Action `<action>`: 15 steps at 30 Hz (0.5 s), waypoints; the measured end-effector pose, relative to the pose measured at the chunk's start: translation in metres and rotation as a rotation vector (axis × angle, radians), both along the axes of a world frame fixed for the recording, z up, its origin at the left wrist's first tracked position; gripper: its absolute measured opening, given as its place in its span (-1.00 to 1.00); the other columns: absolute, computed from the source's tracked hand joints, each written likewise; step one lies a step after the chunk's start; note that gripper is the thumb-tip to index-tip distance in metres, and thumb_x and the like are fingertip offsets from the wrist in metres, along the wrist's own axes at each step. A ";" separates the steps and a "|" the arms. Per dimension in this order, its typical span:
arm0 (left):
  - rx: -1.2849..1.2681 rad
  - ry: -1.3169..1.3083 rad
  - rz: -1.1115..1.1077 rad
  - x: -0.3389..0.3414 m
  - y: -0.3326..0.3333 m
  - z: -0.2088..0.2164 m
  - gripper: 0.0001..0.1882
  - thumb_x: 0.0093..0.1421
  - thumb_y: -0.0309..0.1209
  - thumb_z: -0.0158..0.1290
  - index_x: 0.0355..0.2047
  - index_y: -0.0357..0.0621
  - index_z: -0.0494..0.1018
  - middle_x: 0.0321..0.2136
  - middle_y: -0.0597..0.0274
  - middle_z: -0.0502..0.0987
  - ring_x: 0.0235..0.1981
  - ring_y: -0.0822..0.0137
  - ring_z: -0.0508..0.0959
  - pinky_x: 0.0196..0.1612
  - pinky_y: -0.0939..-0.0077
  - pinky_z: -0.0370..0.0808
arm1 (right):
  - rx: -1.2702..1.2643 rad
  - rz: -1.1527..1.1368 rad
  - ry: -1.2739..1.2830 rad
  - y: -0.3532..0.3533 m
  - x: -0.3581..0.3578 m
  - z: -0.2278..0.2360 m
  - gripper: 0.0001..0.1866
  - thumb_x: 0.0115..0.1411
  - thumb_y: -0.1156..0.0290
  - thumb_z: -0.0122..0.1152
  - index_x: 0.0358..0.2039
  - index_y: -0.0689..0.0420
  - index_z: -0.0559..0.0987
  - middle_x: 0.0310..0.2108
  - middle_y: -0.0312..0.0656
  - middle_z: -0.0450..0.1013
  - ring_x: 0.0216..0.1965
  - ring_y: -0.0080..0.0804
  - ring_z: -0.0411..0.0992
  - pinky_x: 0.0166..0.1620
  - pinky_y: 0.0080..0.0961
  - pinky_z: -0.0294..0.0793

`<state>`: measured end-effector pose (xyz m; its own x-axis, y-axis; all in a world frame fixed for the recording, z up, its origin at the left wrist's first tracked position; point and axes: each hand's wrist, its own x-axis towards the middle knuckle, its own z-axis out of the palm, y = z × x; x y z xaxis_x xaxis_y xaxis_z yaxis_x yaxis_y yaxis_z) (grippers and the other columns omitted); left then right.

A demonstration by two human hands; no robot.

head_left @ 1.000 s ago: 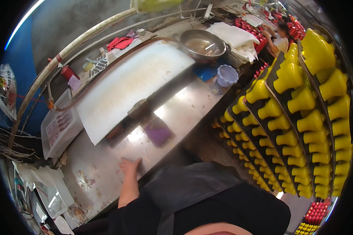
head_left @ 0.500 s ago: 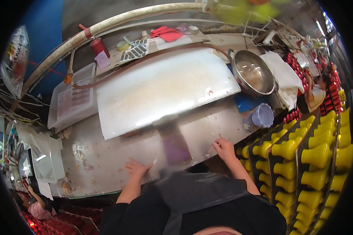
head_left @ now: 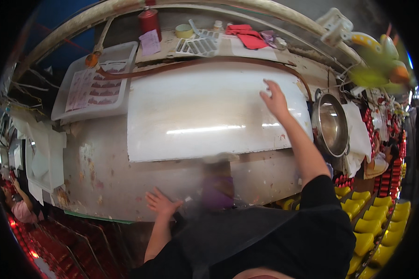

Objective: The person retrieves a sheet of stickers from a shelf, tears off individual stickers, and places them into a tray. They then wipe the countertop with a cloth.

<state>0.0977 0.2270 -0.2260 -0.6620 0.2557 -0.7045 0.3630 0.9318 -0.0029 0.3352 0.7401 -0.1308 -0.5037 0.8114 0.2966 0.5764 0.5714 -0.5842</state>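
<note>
My right hand (head_left: 275, 100) reaches out over the right half of a glossy white board (head_left: 191, 109), its thumb and fingers apart and nothing in them. Whether it touches the board I cannot tell. Near the table's front edge, my left hand (head_left: 163, 203) has its fingers spread, low over or resting on the stained grey tabletop (head_left: 111, 176). Between my arms, close to my body, a blurred purple thing (head_left: 218, 191) shows, its kind unclear. A brown tube or strip (head_left: 172, 68) curves along the board's far edge.
Left of the board lies a translucent tray (head_left: 131, 56) with printed sheets. Behind stand a red bottle (head_left: 149, 22), a tape roll (head_left: 184, 31) and red cloth (head_left: 249, 36). A metal pot (head_left: 331, 123) sits at right, beyond it racks of yellow pieces (head_left: 370, 226). People work at both sides.
My right hand has moved from the table's front edge forward over the white board. The left hand stays spread near the front edge. The view has shifted.
</note>
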 end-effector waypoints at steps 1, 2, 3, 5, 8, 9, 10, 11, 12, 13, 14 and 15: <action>-0.003 0.000 0.001 0.000 0.000 -0.001 0.56 -0.32 0.21 0.42 0.41 -0.14 -0.42 0.37 -0.45 -0.44 0.41 -0.30 -0.43 0.34 -0.29 -0.34 | 0.067 -0.039 -0.099 0.029 -0.015 -0.007 -0.44 0.14 0.28 0.29 0.15 0.14 0.43 0.11 0.04 0.37 -0.03 -0.10 0.45 0.00 -0.28 0.49; 0.006 0.001 0.001 0.000 -0.001 -0.001 0.56 -0.32 0.21 0.42 0.41 -0.14 -0.42 0.37 -0.45 -0.44 0.41 -0.31 -0.43 0.34 -0.29 -0.35 | 0.110 -0.091 -0.207 0.057 -0.029 -0.014 -0.41 0.14 0.23 0.30 0.17 0.15 0.41 0.09 0.01 0.38 -0.02 -0.13 0.44 0.00 -0.29 0.49; 0.014 0.003 -0.001 0.000 -0.001 -0.002 0.56 -0.32 0.22 0.42 0.41 -0.14 -0.41 0.36 -0.45 -0.44 0.41 -0.31 -0.43 0.33 -0.30 -0.35 | 0.133 -0.083 -0.254 0.085 -0.040 -0.019 -0.36 0.14 0.16 0.30 0.18 0.16 0.40 0.11 0.06 0.36 0.06 -0.06 0.39 0.10 -0.24 0.41; 0.027 -0.001 0.013 0.000 -0.002 -0.003 0.57 -0.34 0.21 0.43 0.41 -0.12 -0.42 0.37 -0.42 -0.47 0.41 -0.30 -0.46 0.33 -0.30 -0.37 | 0.075 -0.109 -0.350 0.131 -0.062 -0.028 -0.27 0.12 0.04 0.27 0.23 0.15 0.35 0.18 0.14 0.28 0.19 0.03 0.30 0.22 -0.19 0.30; 0.047 -0.013 0.048 0.000 -0.004 -0.005 0.61 -0.38 0.18 0.45 0.41 -0.10 -0.46 0.37 -0.37 -0.53 0.41 -0.25 -0.52 0.33 -0.29 -0.41 | -0.014 -0.129 -0.417 0.187 -0.091 -0.035 -0.17 0.11 -0.07 0.23 0.31 0.08 0.26 0.28 0.20 0.15 0.29 0.09 0.19 0.26 -0.17 0.26; 0.058 -0.017 0.053 0.000 -0.004 -0.006 0.61 -0.38 0.18 0.45 0.41 -0.10 -0.46 0.37 -0.37 -0.53 0.41 -0.25 -0.52 0.33 -0.29 -0.42 | -0.021 -0.140 -0.441 0.201 -0.101 -0.035 -0.15 0.10 -0.09 0.23 0.32 0.06 0.25 0.29 0.21 0.15 0.30 0.10 0.18 0.27 -0.16 0.25; 0.058 -0.024 0.064 -0.001 -0.004 -0.006 0.61 -0.38 0.17 0.45 0.41 -0.10 -0.46 0.37 -0.37 -0.53 0.41 -0.26 -0.52 0.33 -0.30 -0.42 | -0.054 -0.187 -0.488 0.206 -0.109 -0.039 -0.13 0.09 -0.12 0.22 0.33 0.03 0.23 0.29 0.21 0.14 0.30 0.12 0.16 0.27 -0.15 0.25; 0.061 -0.022 0.058 -0.001 -0.004 -0.005 0.61 -0.38 0.17 0.45 0.41 -0.10 -0.46 0.37 -0.38 -0.52 0.41 -0.26 -0.52 0.33 -0.29 -0.43 | -0.053 -0.174 -0.457 0.209 -0.115 -0.043 -0.13 0.10 -0.12 0.22 0.33 0.03 0.24 0.29 0.20 0.14 0.30 0.12 0.16 0.28 -0.15 0.24; 0.055 -0.023 0.059 -0.001 -0.003 -0.005 0.61 -0.39 0.17 0.45 0.41 -0.10 -0.46 0.37 -0.38 -0.52 0.41 -0.27 -0.51 0.33 -0.29 -0.43 | -0.077 -0.198 -0.448 0.212 -0.117 -0.043 -0.14 0.10 -0.13 0.21 0.33 0.04 0.24 0.30 0.19 0.14 0.30 0.13 0.16 0.28 -0.14 0.24; 0.051 -0.015 0.061 -0.001 -0.002 -0.004 0.61 -0.39 0.17 0.45 0.41 -0.10 -0.46 0.37 -0.39 -0.52 0.41 -0.27 -0.51 0.33 -0.29 -0.43 | -0.101 -0.220 -0.438 0.214 -0.121 -0.044 -0.14 0.10 -0.14 0.20 0.32 0.04 0.24 0.30 0.17 0.14 0.30 0.14 0.17 0.28 -0.14 0.23; 0.055 -0.022 0.062 -0.001 -0.001 -0.003 0.61 -0.39 0.16 0.46 0.41 -0.10 -0.45 0.37 -0.39 -0.51 0.41 -0.27 -0.51 0.34 -0.29 -0.43 | -0.046 -0.206 -0.436 0.216 -0.124 -0.045 -0.18 0.12 -0.12 0.19 0.30 0.08 0.28 0.26 0.15 0.21 0.27 0.15 0.19 0.27 -0.13 0.26; 0.060 -0.019 0.063 -0.001 0.000 -0.002 0.61 -0.40 0.16 0.46 0.41 -0.10 -0.45 0.37 -0.39 -0.51 0.41 -0.27 -0.51 0.34 -0.28 -0.43 | -0.021 -0.172 -0.454 0.219 -0.126 -0.047 -0.19 0.12 -0.11 0.19 0.29 0.09 0.29 0.24 0.16 0.24 0.26 0.16 0.20 0.26 -0.12 0.27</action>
<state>0.0964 0.2273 -0.2277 -0.6646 0.2561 -0.7019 0.3028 0.9511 0.0603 0.2093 0.9588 -0.1780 -0.4368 0.8976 0.0603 0.8606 0.4364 -0.2624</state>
